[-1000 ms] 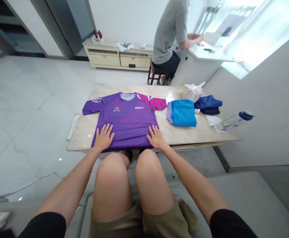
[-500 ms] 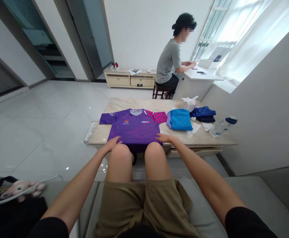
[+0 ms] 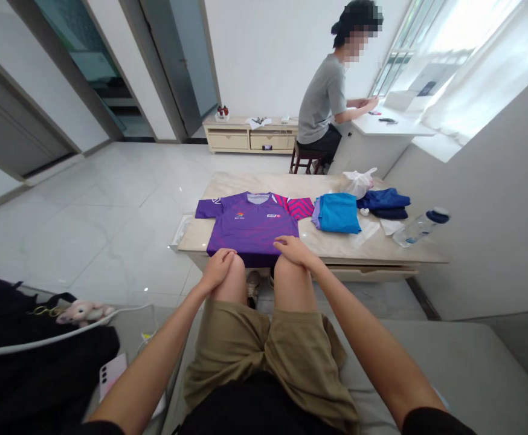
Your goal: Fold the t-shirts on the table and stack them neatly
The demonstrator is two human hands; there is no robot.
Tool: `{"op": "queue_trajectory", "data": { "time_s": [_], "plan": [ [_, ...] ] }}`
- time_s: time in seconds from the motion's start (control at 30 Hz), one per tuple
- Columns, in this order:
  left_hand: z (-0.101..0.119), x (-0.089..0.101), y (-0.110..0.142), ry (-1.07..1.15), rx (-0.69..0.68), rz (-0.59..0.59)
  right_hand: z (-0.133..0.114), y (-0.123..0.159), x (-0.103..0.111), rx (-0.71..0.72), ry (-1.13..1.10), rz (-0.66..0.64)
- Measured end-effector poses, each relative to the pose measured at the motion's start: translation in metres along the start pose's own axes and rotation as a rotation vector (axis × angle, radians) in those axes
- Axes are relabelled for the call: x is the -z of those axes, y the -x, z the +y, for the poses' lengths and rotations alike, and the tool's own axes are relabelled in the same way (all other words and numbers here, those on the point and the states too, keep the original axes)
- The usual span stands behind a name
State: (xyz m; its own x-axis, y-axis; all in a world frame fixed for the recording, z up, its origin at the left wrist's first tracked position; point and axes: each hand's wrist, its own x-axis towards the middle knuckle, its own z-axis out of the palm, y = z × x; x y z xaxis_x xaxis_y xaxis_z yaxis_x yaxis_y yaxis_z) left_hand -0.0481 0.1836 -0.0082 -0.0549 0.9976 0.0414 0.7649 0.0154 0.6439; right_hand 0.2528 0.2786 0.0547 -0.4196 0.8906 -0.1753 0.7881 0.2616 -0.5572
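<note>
A purple and pink jersey point(image 3: 251, 226) lies flat, front up, on a low beige table point(image 3: 336, 248) in front of my knees. My left hand point(image 3: 217, 270) rests on my left knee, fingers loosely curved, holding nothing. My right hand point(image 3: 293, 250) lies on my right knee with its fingers spread, just short of the jersey's lower hem. Neither hand touches the jersey.
A folded blue garment point(image 3: 338, 212) over a lilac one, a dark blue garment point(image 3: 385, 202), a white plastic bag point(image 3: 358, 180) and a water bottle point(image 3: 420, 227) sit on the table's right. A person in grey sits at a far white desk point(image 3: 388, 128). A phone point(image 3: 110, 375) lies beside me.
Both hands left the jersey's hem and pulled back onto my knees. The view leaned back, so the table looks farther away.
</note>
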Motion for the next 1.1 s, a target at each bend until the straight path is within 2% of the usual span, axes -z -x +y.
{"op": "queue_trajectory", "data": {
  "time_s": [0.1,0.27,0.33,0.47,0.57,0.63,0.7,0.83,0.9,1.0,1.1],
  "plan": [
    [0.005,-0.016,-0.012,-0.169,0.044,-0.032,-0.007,0.006,0.004,0.025,0.098,-0.057],
    [0.011,-0.027,-0.014,-0.314,0.129,-0.019,-0.008,0.022,0.011,-0.037,0.256,-0.019],
    [0.01,-0.022,-0.008,-0.369,0.153,-0.003,-0.003,0.032,0.013,-0.048,0.253,0.003],
    [0.003,0.001,0.003,-0.448,0.194,0.009,0.007,0.05,0.017,-0.061,0.26,0.043],
    [0.0,0.012,-0.004,-0.533,0.216,-0.055,0.017,0.047,0.023,-0.056,0.294,0.032],
    [0.003,0.009,-0.022,-0.574,0.171,-0.141,0.027,0.032,0.03,-0.066,0.305,-0.052],
    [0.01,-0.005,-0.05,-0.565,0.098,-0.197,0.038,0.007,0.037,-0.094,0.31,-0.123],
    [0.028,-0.042,-0.118,-0.501,-0.031,-0.204,0.055,-0.058,0.036,-0.127,0.338,-0.092],
    [0.03,-0.052,-0.151,-0.488,-0.079,-0.213,0.059,-0.093,0.029,-0.13,0.347,-0.088],
    [0.015,-0.051,-0.191,-0.504,-0.112,-0.233,0.067,-0.141,0.014,-0.147,0.36,-0.087],
    [-0.025,-0.039,-0.217,-0.535,-0.091,-0.256,0.084,-0.177,-0.005,-0.119,0.385,-0.069]
  ]
}}
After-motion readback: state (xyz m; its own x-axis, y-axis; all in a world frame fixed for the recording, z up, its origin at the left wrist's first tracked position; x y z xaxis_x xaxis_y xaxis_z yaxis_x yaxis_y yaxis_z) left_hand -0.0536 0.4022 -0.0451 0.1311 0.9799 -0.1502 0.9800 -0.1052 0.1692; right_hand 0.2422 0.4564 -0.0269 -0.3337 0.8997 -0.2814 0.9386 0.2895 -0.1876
